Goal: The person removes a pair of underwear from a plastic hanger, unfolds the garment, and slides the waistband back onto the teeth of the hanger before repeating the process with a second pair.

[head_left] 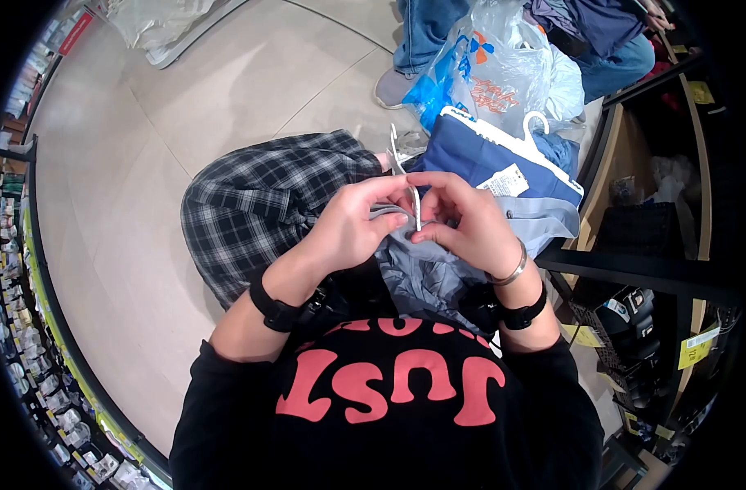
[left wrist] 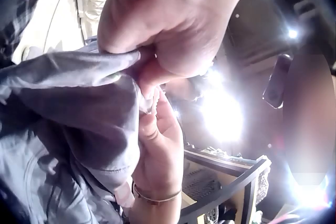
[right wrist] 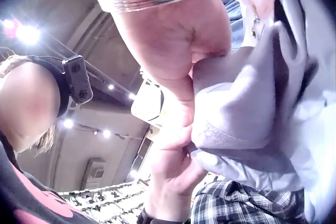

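**Grey garment pinched at a hanger, both hands closed on it**

The grey garment (head_left: 422, 278) is held in the lap, over the plaid trouser leg (head_left: 259, 204), with its upper edge lifted to chest height. That edge is pinched by the left hand (head_left: 352, 229) between thumb and forefinger. It is met from the other side by the right hand (head_left: 471, 224), whose fingers are curled in tight over the same fold. A thin white hanger (head_left: 415, 208) is seen upright between the two hands; how it sits in the cloth cannot be told.

The step in hand is judged to be fine work at the garment's edge by the hanger. It is best done with the fold kept flat and taut between the two pinches, so that no extra layer is caught. The hanger should be kept upright rather than twisted.

The cloth appears thin, soft and matte, with a stitched hem shown in the right wrist view. It drapes in loose creases. The hanger looks like rigid, smooth plastic. A metal bracelet (head_left: 512, 269) is worn on the right wrist.

Just beyond, a blue garment (head_left: 479, 155) is laid on another white hanger with a paper tag (head_left: 508, 180). Crinkled plastic bags (head_left: 504, 73) lie behind it.
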Available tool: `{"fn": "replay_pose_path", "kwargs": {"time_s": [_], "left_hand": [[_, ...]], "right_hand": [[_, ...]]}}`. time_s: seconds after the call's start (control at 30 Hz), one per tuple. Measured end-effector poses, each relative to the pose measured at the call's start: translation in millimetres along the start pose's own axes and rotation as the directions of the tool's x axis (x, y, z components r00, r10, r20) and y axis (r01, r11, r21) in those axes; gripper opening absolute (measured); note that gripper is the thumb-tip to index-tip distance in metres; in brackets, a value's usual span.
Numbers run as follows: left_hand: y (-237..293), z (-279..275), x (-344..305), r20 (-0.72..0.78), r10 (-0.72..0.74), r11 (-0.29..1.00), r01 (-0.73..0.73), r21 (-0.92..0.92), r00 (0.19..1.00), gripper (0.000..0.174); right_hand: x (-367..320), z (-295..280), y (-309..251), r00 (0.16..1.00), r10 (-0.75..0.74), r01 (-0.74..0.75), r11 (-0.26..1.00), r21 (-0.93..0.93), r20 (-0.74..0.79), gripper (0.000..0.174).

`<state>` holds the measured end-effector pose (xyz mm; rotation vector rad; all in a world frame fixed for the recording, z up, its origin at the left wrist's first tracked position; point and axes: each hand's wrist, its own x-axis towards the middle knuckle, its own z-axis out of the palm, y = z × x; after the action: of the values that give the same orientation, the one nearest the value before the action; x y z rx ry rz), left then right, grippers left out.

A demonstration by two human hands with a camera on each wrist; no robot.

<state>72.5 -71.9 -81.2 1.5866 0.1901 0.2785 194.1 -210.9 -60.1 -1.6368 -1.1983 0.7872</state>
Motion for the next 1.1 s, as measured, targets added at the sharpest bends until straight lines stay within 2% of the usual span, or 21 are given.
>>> {"fn": "replay_pose_path", "kwargs": {"time_s": [0.07,0.13,0.17,0.37,0.53,0.83,0.93,1.1], "left_hand": [[-6.2,0.3,-1.5,0.063,-0.058,0.995,0.063,-0.078,0.996,0.031],[-9.4,-0.8,-1.5,0.122,-0.124,0.983,0.139,-0.121,0.985,0.036],[-9.3,-0.1,-1.0,0.117,-0.114,0.980,0.131,-0.150,0.987,0.037],[-8.3,1.6,-0.3,0.094,-0.133,0.959,0.152,-0.241,0.987,0.042],[-6.7,3.3,-2.6,0.083,-0.162,0.951,0.178,-0.253,0.983,0.042],[-3.4,4.8,-5.4,0.010,-0.149,0.988,0.149,0.050,0.989,0.038],[1.0,7.2,-5.9,-0.036,-0.140,0.985,0.142,0.097,0.990,0.037],[-1.9,9.2,-7.5,-0.054,-0.125,0.989,0.129,0.072,0.991,0.039]], "right_hand": [[-0.3,3.5,2.0,1.000,0.025,-0.025,1.000,-0.003,-0.004,0.051],[-2.0,4.6,7.5,0.984,-0.173,0.161,0.967,-0.197,-0.045,0.052],[-2.5,5.0,9.7,0.961,-0.272,0.247,0.924,-0.293,-0.048,0.053],[-8.7,14.8,9.9,0.962,-0.170,0.112,0.959,-0.260,-0.212,0.048],[-9.5,11.6,9.8,0.964,-0.215,0.149,0.925,-0.350,-0.158,0.044],[-7.9,7.8,3.5,0.968,-0.228,0.182,0.926,-0.332,-0.103,0.037],[-6.1,5.0,-0.3,0.973,-0.219,0.184,0.926,-0.328,-0.071,0.036],[-4.0,-0.9,-2.4,0.984,-0.177,0.166,0.947,-0.277,-0.018,0.033]]}}
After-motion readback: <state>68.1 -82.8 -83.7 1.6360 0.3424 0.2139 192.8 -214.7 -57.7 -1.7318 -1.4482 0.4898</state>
